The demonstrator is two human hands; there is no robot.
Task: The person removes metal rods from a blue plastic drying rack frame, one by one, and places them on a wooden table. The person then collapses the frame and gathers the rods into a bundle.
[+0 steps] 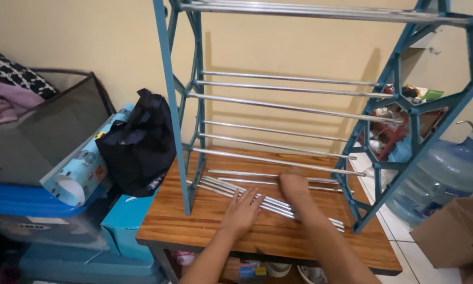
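Head view: our left hand (242, 211) rests flat, fingers spread, on loose metal rods (262, 201) on the wooden table (194, 221); right hand (293, 185) curled over them, grip unclear.

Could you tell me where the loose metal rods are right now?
The loose rods lie on the wooden table, low in the head view between the blue rack's side frames, under both hands.
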